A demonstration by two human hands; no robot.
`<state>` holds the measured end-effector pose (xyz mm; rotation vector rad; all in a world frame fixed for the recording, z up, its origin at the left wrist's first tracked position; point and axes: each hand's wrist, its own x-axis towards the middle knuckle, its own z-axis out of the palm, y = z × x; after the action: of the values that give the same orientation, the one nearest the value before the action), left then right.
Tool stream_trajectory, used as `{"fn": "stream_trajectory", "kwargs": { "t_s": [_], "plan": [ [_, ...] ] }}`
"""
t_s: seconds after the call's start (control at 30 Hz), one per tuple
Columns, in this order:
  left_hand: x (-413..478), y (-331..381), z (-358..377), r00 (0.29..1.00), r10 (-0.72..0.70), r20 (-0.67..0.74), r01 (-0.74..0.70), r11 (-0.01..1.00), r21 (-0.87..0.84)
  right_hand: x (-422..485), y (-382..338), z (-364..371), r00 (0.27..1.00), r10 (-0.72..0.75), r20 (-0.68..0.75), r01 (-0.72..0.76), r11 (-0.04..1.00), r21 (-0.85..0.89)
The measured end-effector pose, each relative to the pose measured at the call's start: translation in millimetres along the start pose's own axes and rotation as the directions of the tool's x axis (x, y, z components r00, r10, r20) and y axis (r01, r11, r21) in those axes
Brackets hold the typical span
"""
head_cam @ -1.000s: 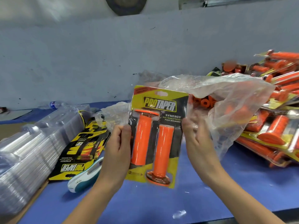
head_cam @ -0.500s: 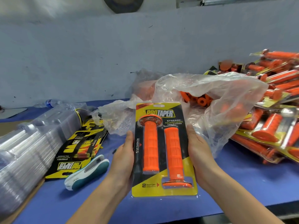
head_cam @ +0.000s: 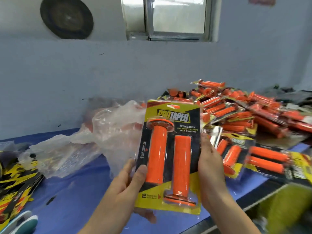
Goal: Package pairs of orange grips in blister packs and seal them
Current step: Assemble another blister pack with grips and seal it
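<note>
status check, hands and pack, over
Left hand grips blister pack, left edge; right hand holds right edge. Two orange grips inside. Finished packs piled right, nothing blocking.

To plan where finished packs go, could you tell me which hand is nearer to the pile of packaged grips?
Right. The right hand, on the right edge of the held blister pack, sits just beside the pile; the left hand grips the pack's opposite edge.

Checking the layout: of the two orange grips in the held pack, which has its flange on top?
The left grip in the blister pack: its flange is at the top; the right grip has its flange at the bottom.
</note>
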<state>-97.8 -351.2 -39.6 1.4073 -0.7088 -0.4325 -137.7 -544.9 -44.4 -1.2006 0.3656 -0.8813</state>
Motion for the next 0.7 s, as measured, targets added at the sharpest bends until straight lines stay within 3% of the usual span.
{"fn": "stream_trajectory", "kwargs": {
  "t_s": [0.07,0.17,0.23,0.33,0.47,0.57,0.7],
  "plan": [
    [22,8,30,0.996,0.078,0.036,-0.079,0.996,0.037,19,-18,-29,0.999,-0.002,-0.053,0.002,1.000,-0.003],
    [96,33,83,0.986,0.166,-0.033,-0.164,0.985,0.049,53,-58,-69,0.986,-0.047,-0.162,0.050,0.999,0.017],
    [171,72,122,0.993,0.095,-0.071,-0.101,0.991,-0.090,74,-78,-93,0.954,-0.106,-0.281,0.109,0.994,-0.003],
    [257,141,175,0.998,-0.033,-0.050,0.014,0.944,-0.329,88,-85,-114,0.927,-0.175,-0.333,0.147,0.983,-0.109],
    [287,147,198,0.998,0.021,-0.059,-0.040,0.939,-0.340,88,-65,-111,0.940,-0.223,-0.257,0.159,0.956,-0.248],
    [261,110,184,0.996,0.064,0.056,-0.055,0.987,-0.152,82,-37,-97,0.956,-0.243,-0.168,0.173,0.921,-0.348],
    [202,58,136,0.995,-0.024,0.098,0.019,0.998,0.054,57,13,-59,0.959,-0.274,0.074,0.271,0.803,-0.531]
  ]
}}
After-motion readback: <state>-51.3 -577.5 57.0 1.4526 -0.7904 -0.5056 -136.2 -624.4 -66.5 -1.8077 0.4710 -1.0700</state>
